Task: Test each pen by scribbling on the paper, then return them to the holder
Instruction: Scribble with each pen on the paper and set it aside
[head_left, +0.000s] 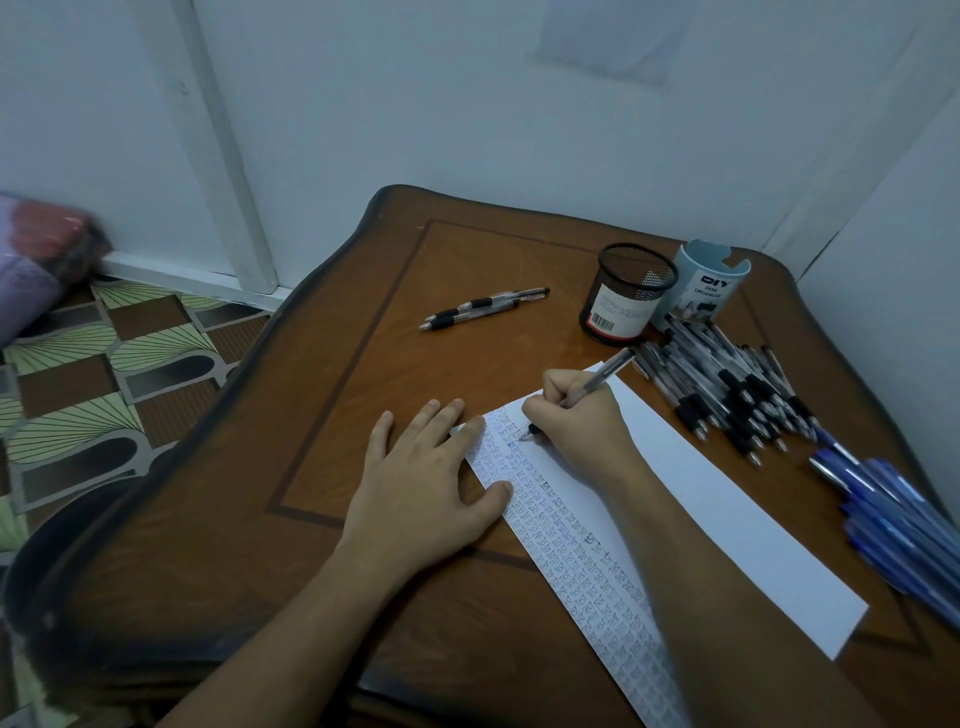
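Observation:
A long white paper lies slanted on the wooden table, its left part covered in rows of small scribbles. My right hand grips a clear pen with a black grip, its tip touching the paper near the top left corner. My left hand lies flat, fingers spread, pressing on the paper's left edge. A black mesh holder stands at the back, with a pale DIY organiser cup beside it. Two pens lie apart at the back centre.
A heap of several black-grip pens lies right of the paper, and several blue pens lie at the right edge. White walls close the back and right. Patterned floor and a dark round object are on the left.

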